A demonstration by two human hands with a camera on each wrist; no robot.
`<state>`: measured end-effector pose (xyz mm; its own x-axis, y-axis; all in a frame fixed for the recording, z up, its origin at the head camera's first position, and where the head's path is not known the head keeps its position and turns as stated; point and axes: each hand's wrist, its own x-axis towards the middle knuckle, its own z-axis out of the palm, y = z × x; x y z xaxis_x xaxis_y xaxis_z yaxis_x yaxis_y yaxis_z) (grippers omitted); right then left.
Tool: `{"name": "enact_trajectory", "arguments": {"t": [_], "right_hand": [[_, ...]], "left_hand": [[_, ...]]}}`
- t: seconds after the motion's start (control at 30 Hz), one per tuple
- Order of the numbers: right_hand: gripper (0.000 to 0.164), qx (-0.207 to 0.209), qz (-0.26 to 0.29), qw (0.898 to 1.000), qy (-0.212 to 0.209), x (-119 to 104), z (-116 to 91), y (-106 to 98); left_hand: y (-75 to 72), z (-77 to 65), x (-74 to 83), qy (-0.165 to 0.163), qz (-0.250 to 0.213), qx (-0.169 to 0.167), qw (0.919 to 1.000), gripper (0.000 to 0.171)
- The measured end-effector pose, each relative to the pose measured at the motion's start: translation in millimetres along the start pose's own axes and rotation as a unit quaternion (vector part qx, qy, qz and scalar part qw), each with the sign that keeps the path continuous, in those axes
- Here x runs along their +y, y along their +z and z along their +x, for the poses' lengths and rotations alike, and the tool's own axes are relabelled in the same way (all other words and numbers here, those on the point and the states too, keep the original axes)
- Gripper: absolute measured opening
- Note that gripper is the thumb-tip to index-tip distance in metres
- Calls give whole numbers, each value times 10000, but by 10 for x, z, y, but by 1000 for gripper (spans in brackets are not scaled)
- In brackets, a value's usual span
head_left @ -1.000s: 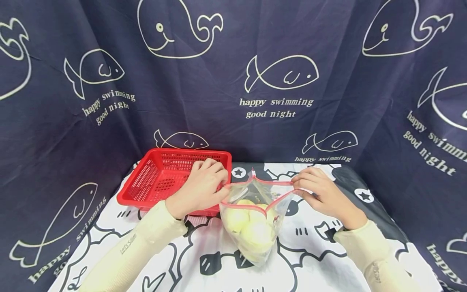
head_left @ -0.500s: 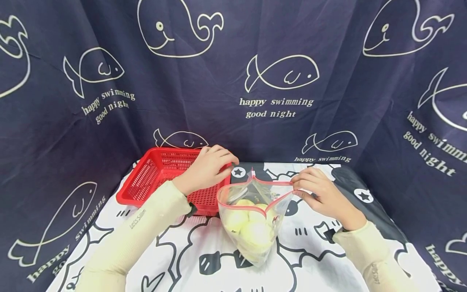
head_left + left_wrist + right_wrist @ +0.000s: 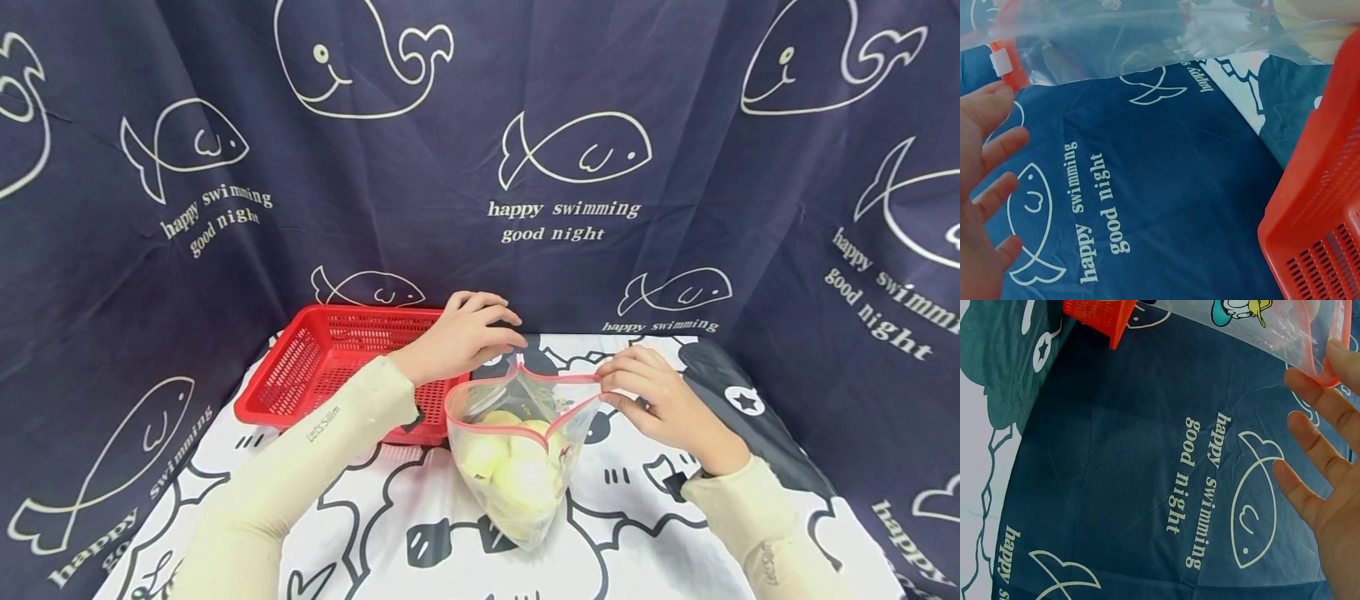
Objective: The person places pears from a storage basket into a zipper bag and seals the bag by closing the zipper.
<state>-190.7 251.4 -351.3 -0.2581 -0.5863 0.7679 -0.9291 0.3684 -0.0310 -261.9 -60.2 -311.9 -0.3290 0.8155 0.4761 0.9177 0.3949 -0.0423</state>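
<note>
A clear zip bag [image 3: 487, 430] with a red-pink zip edge stands with its mouth spread, holding several pale yellow round fruits [image 3: 525, 479]. My right hand [image 3: 663, 408] pinches the bag's right corner between thumb and index finger, the other fingers loosely bent in the right wrist view. Over the far side of the bag reaches my left hand [image 3: 472, 333], its fingers apart and relaxed. In the left wrist view its thumb tip is right at the white zip slider [image 3: 1001, 62] on the far corner of the bag's mouth.
A red perforated basket [image 3: 435, 427] stands left of the bag, partly behind the left forearm. Under both lies a white cloth [image 3: 637, 554] with black cartoon drawings. A dark blue curtain [image 3: 420, 200] with fish prints rises behind and at the sides.
My left hand has let go of the bag's left edge and moved right, past the basket's far right corner, to the far side of the bag. My right hand has kept its pinch.
</note>
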Motion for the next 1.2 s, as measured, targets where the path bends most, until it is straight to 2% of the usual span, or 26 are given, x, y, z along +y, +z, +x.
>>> {"name": "enact_trajectory", "arguments": {"t": [0.2,0.5,0.7,0.83,0.97,1.2], "right_hand": [[27,49,71,9999,73,4,-20,3],[25,24,38,9998,198,-27,-23,-1],[29,78,-229,9990,368,-132,8,-8],[32,320,-702,9960,452,-219,49,2],[33,730,-1208,9895,320,-307,119,21],[36,1256,-1715,9765,341,-519,256,63]], "left_hand": [[43,37,6,203,25,225,9995,7],[45,-8,-21,59,298,322,9990,13],[78,-33,-61,-47,339,324,9989,16],[81,-45,-57,-133,415,255,9987,16],[85,-55,-59,-205,405,238,9987,16],[94,-62,-67,-314,421,245,9983,13]]}}
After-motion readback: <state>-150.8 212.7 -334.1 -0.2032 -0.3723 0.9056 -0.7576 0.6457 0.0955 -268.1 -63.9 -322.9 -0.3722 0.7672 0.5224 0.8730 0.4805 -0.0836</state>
